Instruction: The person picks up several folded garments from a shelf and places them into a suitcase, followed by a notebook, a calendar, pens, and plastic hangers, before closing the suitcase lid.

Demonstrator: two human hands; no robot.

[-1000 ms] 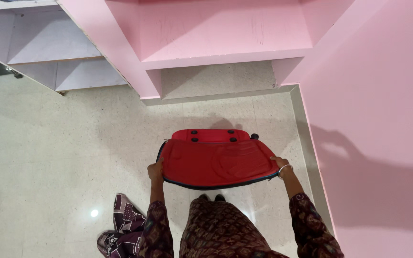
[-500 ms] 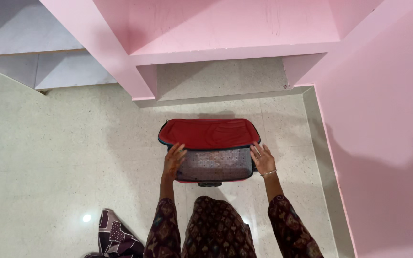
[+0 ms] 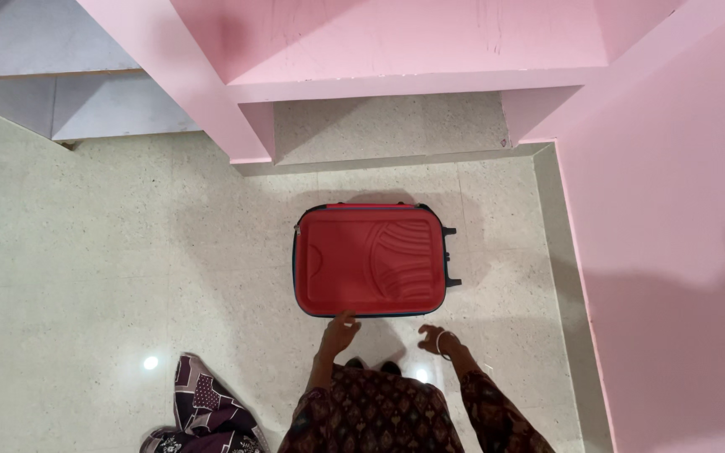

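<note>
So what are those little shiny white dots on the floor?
Head view: glare, a lamp mirrored in the polished floor; one dot by the patterned cloth, one between the hands near the red suitcase. A big soft shadow covers the pink wall.

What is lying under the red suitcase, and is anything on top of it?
The red suitcase lies flat on the speckled floor. Nothing rests on its lid. The floor directly beneath it is covered, so whatever is there cannot be seen.

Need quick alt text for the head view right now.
A closed red suitcase lies flat on the speckled floor below pink shelving. The left hand and right hand hover open beside its near edge, holding nothing.
</note>
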